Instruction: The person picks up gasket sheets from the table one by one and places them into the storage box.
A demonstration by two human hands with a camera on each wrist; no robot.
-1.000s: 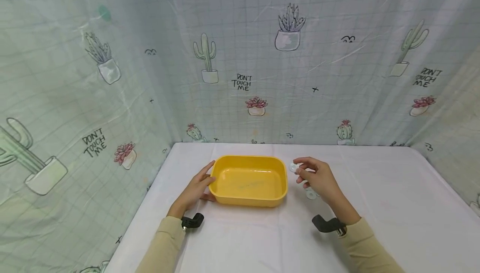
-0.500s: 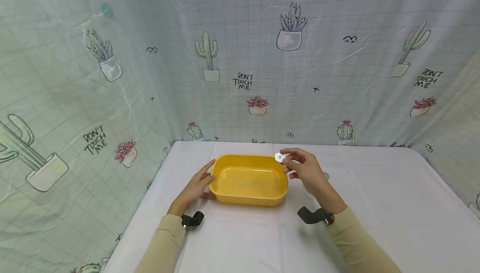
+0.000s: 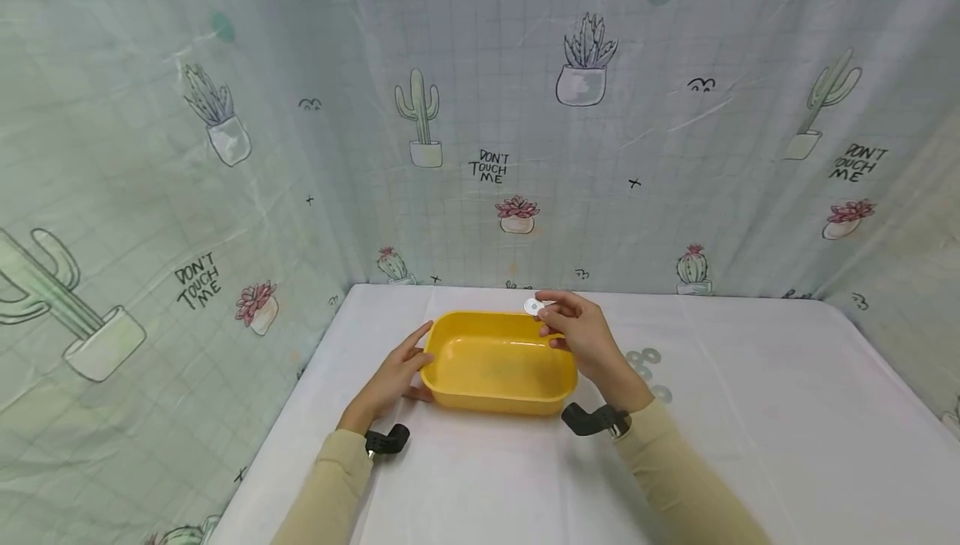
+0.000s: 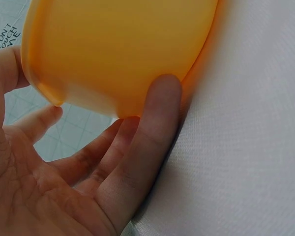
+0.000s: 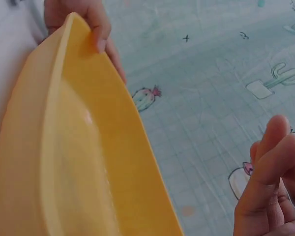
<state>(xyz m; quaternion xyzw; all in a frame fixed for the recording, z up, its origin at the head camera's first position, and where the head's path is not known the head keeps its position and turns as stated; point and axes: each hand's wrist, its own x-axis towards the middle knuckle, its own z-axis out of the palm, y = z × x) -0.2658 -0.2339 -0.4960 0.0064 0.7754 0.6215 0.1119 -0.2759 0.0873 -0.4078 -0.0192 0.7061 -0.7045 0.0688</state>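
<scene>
A yellow plastic tub (image 3: 480, 399) sits in the middle of the white table. My left hand (image 3: 416, 353) rests against its left end with fingers nearly straight; the left wrist view shows those fingers (image 4: 155, 128) flat against the tub's outer wall (image 4: 123, 49). My right hand (image 3: 547, 316) pinches a small white ring-shaped washer (image 3: 533, 307) and holds it in the air over the tub's far rim. The right wrist view looks along the tub (image 5: 88, 147). It shows my right fingertips (image 5: 270, 167) at the lower right, but not the washer.
Several more white washers (image 3: 645, 359) lie on the white tablecloth (image 3: 750, 412) to the right of the tub. Cactus-print sheeting (image 3: 487, 112) walls in the table at the back and on both sides.
My right hand has carried the washer up and to the left, from beside the tub's right end to over its far rim, uncovering the washers on the table. The left hand has stayed put.
</scene>
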